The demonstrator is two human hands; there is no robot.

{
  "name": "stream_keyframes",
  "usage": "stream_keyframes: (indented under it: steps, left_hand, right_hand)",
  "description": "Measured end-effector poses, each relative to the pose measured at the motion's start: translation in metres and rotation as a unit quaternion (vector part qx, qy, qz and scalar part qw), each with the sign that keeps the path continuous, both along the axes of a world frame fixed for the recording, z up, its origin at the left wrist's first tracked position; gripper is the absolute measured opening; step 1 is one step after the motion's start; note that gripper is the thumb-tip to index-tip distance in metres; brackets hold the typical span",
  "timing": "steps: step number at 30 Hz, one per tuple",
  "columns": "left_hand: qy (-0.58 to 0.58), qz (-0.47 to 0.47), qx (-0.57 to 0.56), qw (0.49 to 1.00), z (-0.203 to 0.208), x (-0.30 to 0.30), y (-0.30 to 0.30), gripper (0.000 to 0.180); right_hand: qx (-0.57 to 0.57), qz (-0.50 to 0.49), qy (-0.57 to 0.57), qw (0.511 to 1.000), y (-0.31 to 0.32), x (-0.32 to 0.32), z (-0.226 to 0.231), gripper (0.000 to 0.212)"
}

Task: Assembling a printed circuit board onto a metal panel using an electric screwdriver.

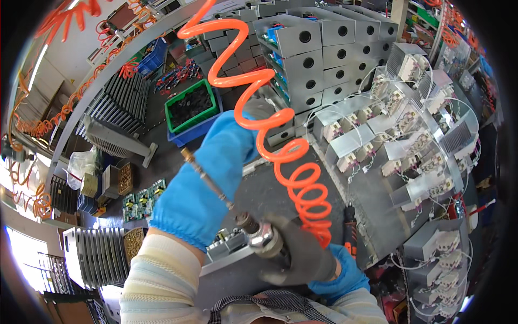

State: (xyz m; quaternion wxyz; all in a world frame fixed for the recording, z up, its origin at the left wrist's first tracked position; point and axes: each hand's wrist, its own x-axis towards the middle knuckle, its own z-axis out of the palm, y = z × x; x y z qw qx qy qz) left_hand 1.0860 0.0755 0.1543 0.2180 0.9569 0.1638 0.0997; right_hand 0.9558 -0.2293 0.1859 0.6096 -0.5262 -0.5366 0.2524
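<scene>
My right hand (307, 254), in a dark grey glove with a blue sleeve cover, is wrapped round a metal-headed power screwdriver (264, 237) low in the middle. A long thin metal bit (208, 178) lines up with its nose and points up and left across my left forearm. My left arm, in a blue sleeve cover (208, 173), reaches forward. At its end, my grey-gloved left hand (260, 108) is beside the stacked metal housings, partly behind the orange coiled hose (264, 127). Its fingers cannot be made out. The hose runs down to beside my right hand.
Grey metal housings (305, 59) with round holes stand stacked ahead. Wired metal assemblies (410, 146) crowd the right. A green bin (191, 105) of dark parts sits at left, near circuit boards (143, 200). An orange-and-black handled tool (350, 232) lies right of the hose.
</scene>
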Motion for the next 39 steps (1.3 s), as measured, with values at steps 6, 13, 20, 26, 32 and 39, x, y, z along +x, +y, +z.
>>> stream_keyframes:
  steps: [6, 13, 20, 26, 32, 39]
  left_hand:
    - [0.290, -0.024, 0.293, 0.911, -0.040, 0.045, -0.001, 0.036]
    - [0.194, -0.036, 0.308, 0.931, -0.028, 0.011, 0.008, 0.044]
    - [0.263, 0.127, 0.197, 0.936, 0.019, -0.136, 0.043, 0.041]
    - [0.351, 0.295, 0.033, 0.888, -0.056, -0.318, 0.113, 0.054]
    - [0.350, 0.276, -0.174, 0.878, -0.047, -0.372, 0.090, 0.061]
    - [0.475, 0.174, 0.086, 0.858, -0.079, -0.424, 0.131, 0.068]
  right_hand:
    - [0.009, 0.029, 0.041, 0.999, 0.003, 0.003, -0.003, 0.095]
    - [-0.043, 0.064, 0.076, 0.994, 0.009, 0.009, -0.003, 0.091]
    - [0.004, 0.003, -0.005, 1.000, 0.004, 0.003, -0.007, 0.097]
    - [0.033, 0.024, 0.089, 0.995, 0.013, -0.017, -0.033, 0.103]
    - [-0.023, -0.045, 0.180, 0.982, 0.018, -0.029, -0.020, 0.101]
    - [0.006, -0.096, 0.187, 0.978, 0.028, -0.048, -0.008, 0.100]
